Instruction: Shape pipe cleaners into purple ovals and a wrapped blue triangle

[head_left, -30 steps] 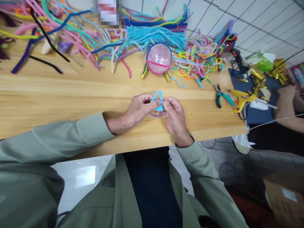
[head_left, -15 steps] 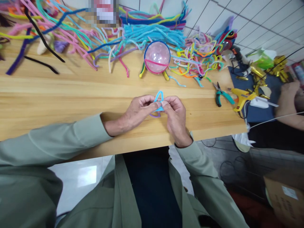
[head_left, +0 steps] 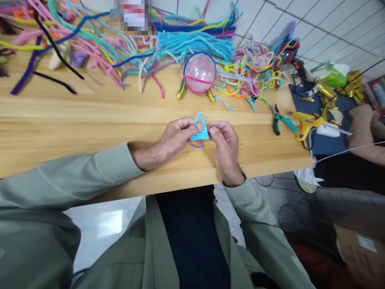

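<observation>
A small light-blue triangular pipe-cleaner piece (head_left: 201,134) is held just above the wooden table. Its upper part is an open loop, and its lower part is packed with rows of blue windings. A purple pipe-cleaner loop (head_left: 196,145) hangs below it. My left hand (head_left: 177,136) pinches the blue piece between thumb and fingers from the left. Close to its right edge is my right hand (head_left: 225,142), with thumb and forefinger pressed together; whatever lies between those fingertips is too small to make out.
Behind my hands stands a clear ball (head_left: 199,73) with blue and pink rims. Bundled blue pipe cleaners (head_left: 195,45) and loose coloured ones lie along the back. Pliers (head_left: 281,120) and a yellow glue gun (head_left: 306,122) rest at the right, near another person's arm (head_left: 362,128).
My right hand has come off the blue piece and shifted slightly right, uncovering its wound lower part. My left hand keeps its pinch.
</observation>
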Tool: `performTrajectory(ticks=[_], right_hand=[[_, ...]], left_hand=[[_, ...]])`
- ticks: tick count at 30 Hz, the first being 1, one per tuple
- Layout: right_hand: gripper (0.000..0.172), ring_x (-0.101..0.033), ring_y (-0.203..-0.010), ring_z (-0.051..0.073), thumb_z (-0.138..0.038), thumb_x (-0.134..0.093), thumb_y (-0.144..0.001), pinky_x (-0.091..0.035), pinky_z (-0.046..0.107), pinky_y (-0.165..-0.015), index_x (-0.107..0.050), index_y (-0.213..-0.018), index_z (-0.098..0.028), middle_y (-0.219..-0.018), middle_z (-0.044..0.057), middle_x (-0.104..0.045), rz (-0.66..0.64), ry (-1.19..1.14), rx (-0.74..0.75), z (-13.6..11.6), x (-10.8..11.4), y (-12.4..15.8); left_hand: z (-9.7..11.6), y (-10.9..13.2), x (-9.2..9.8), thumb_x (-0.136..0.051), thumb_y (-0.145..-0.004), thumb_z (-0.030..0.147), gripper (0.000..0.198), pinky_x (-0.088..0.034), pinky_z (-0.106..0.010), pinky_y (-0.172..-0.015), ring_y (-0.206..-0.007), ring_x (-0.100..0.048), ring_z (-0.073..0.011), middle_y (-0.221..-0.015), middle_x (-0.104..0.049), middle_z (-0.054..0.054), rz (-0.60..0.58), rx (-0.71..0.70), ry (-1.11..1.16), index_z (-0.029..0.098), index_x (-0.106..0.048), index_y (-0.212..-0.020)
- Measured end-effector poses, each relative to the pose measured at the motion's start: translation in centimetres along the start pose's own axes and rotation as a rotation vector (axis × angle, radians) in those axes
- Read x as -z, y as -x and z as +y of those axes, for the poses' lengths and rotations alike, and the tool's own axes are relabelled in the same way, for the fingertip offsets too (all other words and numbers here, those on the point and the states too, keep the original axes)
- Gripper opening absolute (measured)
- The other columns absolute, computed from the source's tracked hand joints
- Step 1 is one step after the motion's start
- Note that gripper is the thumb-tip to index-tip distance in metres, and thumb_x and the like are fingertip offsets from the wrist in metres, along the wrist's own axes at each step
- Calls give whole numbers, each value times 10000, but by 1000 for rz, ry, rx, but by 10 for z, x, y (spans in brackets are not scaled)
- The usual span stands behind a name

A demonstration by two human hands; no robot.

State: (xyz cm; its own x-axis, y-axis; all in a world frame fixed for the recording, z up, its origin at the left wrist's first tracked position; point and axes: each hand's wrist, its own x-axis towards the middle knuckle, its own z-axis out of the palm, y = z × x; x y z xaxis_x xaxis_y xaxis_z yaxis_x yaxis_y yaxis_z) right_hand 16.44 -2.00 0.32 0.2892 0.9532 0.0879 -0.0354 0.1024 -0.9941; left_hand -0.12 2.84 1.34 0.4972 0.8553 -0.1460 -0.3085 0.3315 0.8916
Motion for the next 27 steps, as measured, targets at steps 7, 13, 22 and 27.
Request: performTrajectory(ticks=[7,13,22,27], right_hand=[[172,-671,-858,160,-392,-856,-898,-588,326,-807,-748,-972,-280,-899,-20,-728,-41,66,25,-4,-7,2],[270,-705,-856,172,-495,-865,-896,-637,352,-836,-730,-980,-276,-921,-5,-761,-49,42,20,-3,-8,1],[280,-688,-854,161,-506,-868,-903,-613,344,-829,-733,-983,-274,-926,-18,-747,-52,65,24,-1,-5,1],[220,-601,-774,147,-446,-786,-938,-535,325,-757,-701,-862,-257,-817,-40,-677,-62,200,32,-6,-1,-2]], left_hand=[[0,-1,3,-963,-742,639,523,-628,-308,-732,-736,-662,-154,-781,-689,-7,-15,-30,-74,178,-720,-791],[-4,-5,3,-939,-774,610,511,-587,-276,-685,-715,-619,-135,-755,-631,20,-7,-68,6,194,-642,-762],[-3,-3,5,-963,-737,592,484,-615,-311,-726,-760,-699,-172,-819,-710,-10,2,-86,-118,189,-709,-813],[-5,-3,6,-918,-780,633,486,-615,-305,-738,-768,-704,-177,-810,-716,-16,-7,-123,-215,190,-732,-852]])
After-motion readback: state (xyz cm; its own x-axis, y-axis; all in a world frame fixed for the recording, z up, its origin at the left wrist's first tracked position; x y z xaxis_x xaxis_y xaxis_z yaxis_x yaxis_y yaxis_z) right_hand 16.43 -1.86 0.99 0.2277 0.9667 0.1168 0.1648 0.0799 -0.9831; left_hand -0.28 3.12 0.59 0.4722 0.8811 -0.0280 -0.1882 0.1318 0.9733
